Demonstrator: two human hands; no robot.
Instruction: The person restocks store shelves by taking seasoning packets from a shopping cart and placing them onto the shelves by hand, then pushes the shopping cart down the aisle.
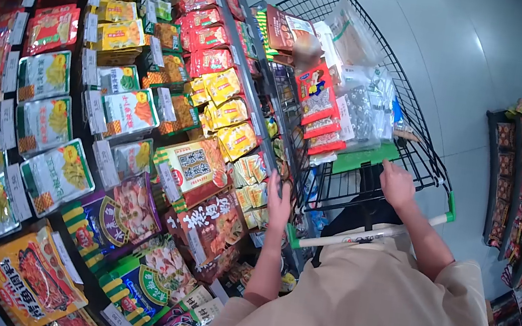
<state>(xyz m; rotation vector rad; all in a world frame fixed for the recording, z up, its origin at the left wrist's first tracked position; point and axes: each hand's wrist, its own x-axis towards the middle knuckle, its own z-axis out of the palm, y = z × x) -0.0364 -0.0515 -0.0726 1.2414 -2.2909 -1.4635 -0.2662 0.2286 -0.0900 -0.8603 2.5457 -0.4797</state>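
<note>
My left hand (278, 201) is raised beside the shelf edge, fingers stretched upward and apart, with no item visible in it. Small yellow packets (254, 196) are just left of it on the shelf. My right hand (397, 186) is over the shopping cart (438, 174), its fingers curled at the edge of the green seat flap (365, 158); their grip is partly hidden. Inside the cart lie red packets (318, 97), clear plastic bags (372, 105) and a brown package (289, 29). The white cart handle (365, 236) crosses in front of my body.
Tilted shelves on the left carry rows of seasoning packets, including white-green packs (57, 175), yellow packs (117, 36) and an orange pack (33, 274). Price tags (118, 322) line the shelf edges. Another stocked rack (502, 181) stands at right, across the tiled floor (470, 94).
</note>
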